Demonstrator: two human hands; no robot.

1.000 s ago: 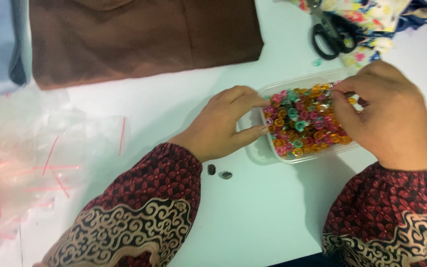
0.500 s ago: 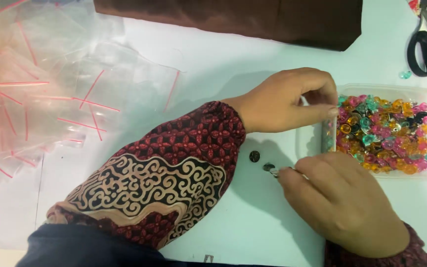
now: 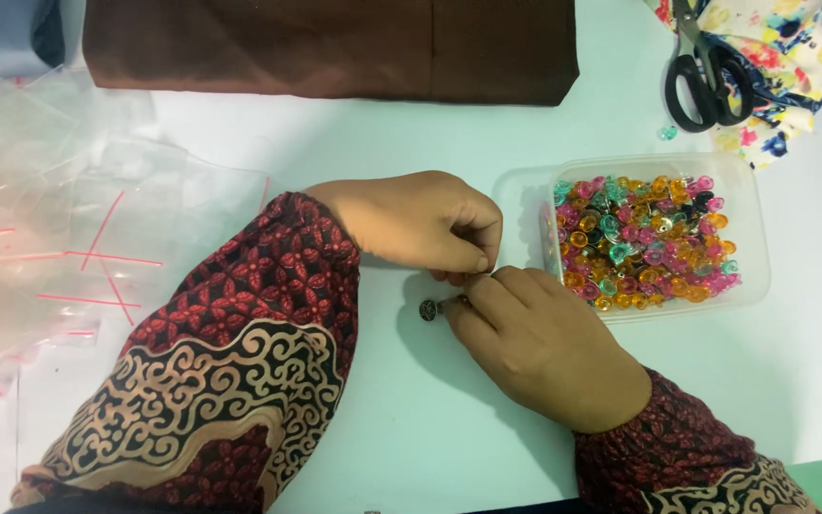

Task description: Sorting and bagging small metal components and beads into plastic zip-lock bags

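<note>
Pinching at maybe one small dark button [image 3: 428, 309] just left of right hand [image 3: 544, 343], left hand [image 3: 420, 224] curled shut, touching above.

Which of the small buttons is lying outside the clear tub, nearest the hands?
The dark round button on the white table, just left of the right hand fingertips. The coloured buttons all sit inside the clear tub.
</note>
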